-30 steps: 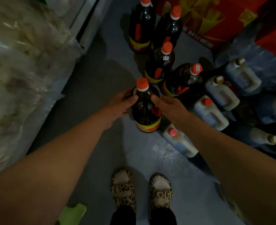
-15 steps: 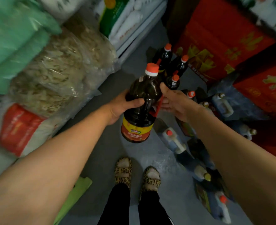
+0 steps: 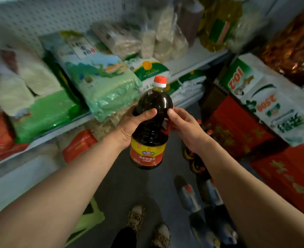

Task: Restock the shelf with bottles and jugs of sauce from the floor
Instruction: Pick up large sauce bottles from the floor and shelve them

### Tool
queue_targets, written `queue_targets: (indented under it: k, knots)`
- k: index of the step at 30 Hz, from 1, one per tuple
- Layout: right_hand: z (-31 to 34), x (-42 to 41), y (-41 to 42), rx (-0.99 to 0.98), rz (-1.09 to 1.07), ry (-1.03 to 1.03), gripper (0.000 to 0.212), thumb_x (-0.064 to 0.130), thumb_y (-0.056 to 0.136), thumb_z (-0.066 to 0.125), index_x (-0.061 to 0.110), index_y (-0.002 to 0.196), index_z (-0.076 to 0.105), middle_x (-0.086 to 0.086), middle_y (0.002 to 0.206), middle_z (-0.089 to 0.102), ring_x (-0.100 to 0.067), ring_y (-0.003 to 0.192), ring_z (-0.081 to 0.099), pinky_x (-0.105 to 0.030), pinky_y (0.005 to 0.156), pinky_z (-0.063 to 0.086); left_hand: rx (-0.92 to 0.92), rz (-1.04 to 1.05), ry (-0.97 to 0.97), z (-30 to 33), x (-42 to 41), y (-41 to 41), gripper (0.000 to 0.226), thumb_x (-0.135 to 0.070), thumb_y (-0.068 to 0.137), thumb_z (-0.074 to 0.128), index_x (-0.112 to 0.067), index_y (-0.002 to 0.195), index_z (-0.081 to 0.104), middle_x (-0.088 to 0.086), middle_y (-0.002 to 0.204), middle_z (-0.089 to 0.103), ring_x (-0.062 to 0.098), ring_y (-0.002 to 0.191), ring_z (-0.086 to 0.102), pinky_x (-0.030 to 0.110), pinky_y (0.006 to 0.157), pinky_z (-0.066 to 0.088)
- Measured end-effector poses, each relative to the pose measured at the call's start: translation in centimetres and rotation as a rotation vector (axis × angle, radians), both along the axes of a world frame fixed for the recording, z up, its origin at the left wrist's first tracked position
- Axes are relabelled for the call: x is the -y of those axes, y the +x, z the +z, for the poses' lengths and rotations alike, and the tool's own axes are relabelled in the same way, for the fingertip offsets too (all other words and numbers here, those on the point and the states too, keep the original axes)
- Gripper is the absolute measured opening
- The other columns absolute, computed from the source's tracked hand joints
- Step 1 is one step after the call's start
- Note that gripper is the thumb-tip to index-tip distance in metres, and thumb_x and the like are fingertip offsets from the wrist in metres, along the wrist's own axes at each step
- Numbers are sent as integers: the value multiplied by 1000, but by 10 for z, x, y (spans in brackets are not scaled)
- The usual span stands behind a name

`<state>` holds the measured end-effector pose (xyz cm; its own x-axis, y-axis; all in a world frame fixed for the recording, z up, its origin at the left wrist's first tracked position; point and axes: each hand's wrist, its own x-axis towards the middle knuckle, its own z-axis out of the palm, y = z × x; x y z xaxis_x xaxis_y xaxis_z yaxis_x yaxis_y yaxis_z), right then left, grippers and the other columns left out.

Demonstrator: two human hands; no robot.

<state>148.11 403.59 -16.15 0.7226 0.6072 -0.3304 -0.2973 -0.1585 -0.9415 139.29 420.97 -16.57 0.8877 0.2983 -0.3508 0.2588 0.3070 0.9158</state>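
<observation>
Held upright at centre frame, a dark sauce bottle with an orange cap, lifted well clear of the floor and level with the shelf edge behind it. Left hand wrapped round the shoulder, thumb across the front, probably to carry the weight. Right hand curled at the red side handle, grasping it, likely to steady the bottle and steer it. More bottles and pale jugs waiting on the floor at lower right, so restocking judged barely begun. Rice bags crowding the shelves at left and centre; no open slot for sauce visible from here. Red cartons stacked at right.
</observation>
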Motion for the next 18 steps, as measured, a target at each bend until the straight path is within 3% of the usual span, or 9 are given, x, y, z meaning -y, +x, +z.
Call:
queue_targets:
  k: [2,5,9,12,15,18]
  knots:
    - [35,-8,-18,35,92,101,50,32,91,71,22,137,53,-2,130,69,-19,120,66,-38,101,54,9,64,15,48,-8,-20,56,-46,58,86,-17,105,76,14,105,75,31,100,72,40,93,53]
    - [74,-17,-53,79,289,158,66,13,88,74,36,142,45,1,137,65,-18,129,60,-33,103,53,19,201,32,118,-21,-55,39,-45,58,90,-22,86,79,4,93,78,25,93,73,35,86,54]
    - [119,-49,-97,156,442,69,77,11,76,84,22,143,47,-8,130,68,-25,123,64,-39,101,54,82,353,19,198,-52,-102,77,-57,39,94,-18,103,75,7,101,77,27,99,73,39,92,53]
    - [166,-90,-127,244,440,58,69,17,68,92,24,127,58,-3,116,74,-20,111,70,-33,89,59,131,390,57,256,-74,-145,68,-52,54,90,-16,109,74,7,101,77,25,97,73,34,85,54]
    - [205,-130,-164,302,465,94,59,16,70,91,21,122,63,-1,108,77,-16,100,74,-31,78,60,173,454,101,299,-101,-192,57,-50,61,84,-16,106,72,4,94,78,18,82,76,27,71,55]
    - [236,-174,-204,302,472,181,46,5,77,83,18,118,65,2,103,79,-12,93,75,-23,69,58,229,515,168,333,-140,-238,61,-50,64,83,-19,115,69,2,98,78,18,88,75,34,80,58]
